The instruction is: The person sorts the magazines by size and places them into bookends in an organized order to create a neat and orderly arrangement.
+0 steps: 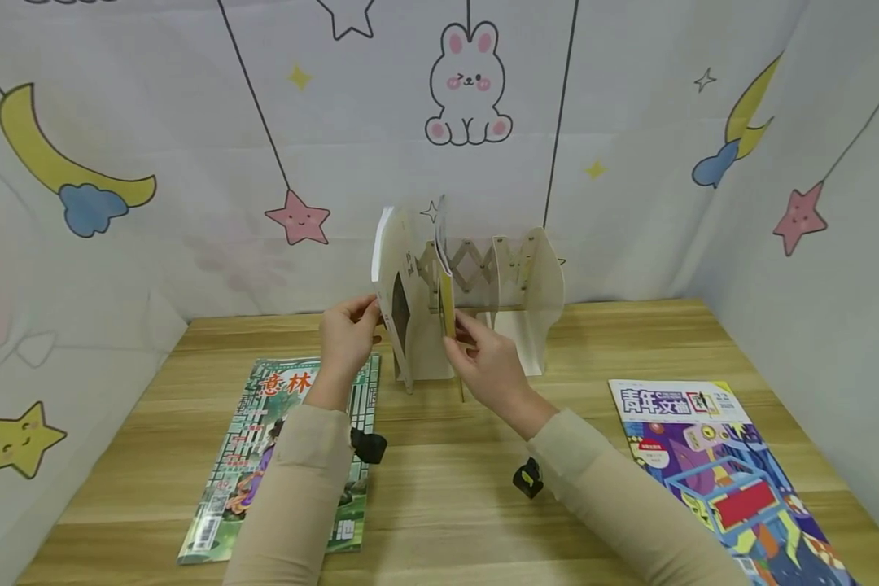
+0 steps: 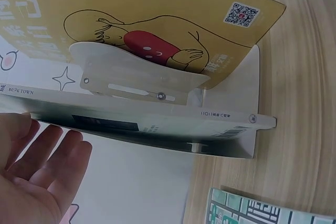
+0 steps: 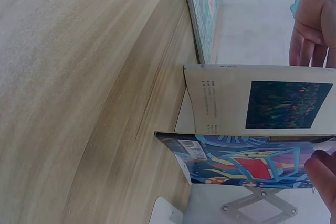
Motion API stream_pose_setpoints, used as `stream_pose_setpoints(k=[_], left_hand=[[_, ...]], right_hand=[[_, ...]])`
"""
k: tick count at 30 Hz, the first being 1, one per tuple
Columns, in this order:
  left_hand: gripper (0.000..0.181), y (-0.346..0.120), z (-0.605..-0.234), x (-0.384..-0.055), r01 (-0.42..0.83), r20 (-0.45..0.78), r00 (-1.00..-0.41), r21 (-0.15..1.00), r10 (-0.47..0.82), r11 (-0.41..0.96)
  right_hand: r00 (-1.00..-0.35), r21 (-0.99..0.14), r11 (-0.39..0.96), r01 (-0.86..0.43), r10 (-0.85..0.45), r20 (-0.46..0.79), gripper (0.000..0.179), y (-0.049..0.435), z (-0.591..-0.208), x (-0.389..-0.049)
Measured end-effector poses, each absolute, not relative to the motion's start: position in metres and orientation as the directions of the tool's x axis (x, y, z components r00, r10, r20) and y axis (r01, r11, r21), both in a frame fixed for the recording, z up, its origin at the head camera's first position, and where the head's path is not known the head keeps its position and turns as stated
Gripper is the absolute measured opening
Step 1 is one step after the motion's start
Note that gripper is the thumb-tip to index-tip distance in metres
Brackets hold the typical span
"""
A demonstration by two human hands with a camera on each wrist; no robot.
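A white book point(image 1: 390, 268) with a dark picture on its cover stands on edge at the left end of a white expandable book rack point(image 1: 548, 281). My left hand point(image 1: 344, 342) touches its left side, fingers loosely extended along the cover in the left wrist view. To the right of the book, my right hand point(image 1: 492, 366) pinches an upright magazine point(image 3: 252, 163). One side of that magazine is yellow with a drawn figure and a QR code; the other is a colorful blue picture. A rack panel point(image 2: 142, 74) stands between the book and the magazine.
A green-bordered magazine point(image 1: 300, 374) lies flat at the left, partly under my left forearm. Another magazine point(image 1: 681, 403), purple and blue, lies flat at the right. The wooden table point(image 1: 447, 505) meets a cartoon-printed curtain point(image 1: 381, 146) behind the rack.
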State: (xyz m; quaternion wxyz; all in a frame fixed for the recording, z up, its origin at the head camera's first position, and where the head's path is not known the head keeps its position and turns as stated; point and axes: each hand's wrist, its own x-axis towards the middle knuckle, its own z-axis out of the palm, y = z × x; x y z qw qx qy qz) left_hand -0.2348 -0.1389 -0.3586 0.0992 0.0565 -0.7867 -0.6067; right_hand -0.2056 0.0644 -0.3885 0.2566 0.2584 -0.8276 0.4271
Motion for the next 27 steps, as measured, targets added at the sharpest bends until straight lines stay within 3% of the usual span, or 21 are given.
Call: stream_pose_setpoints(k=[18, 27], left_hand=[[0.031, -0.140, -0.361, -0.236, 0.038, 0.093, -0.974, 0.965, -0.206, 0.259], [0.029, -0.139, -0.360, -0.236, 0.039, 0.097, -0.971, 0.966, -0.217, 0.254]], right_hand=[[-0.790, -0.523, 0.633, -0.571, -0.251, 0.559, 0.047, 0.078, -0.380, -0.192], [-0.802, -0.423, 0.727, -0.541, -0.296, 0.518, 0.051, 0.087, -0.375, -0.183]])
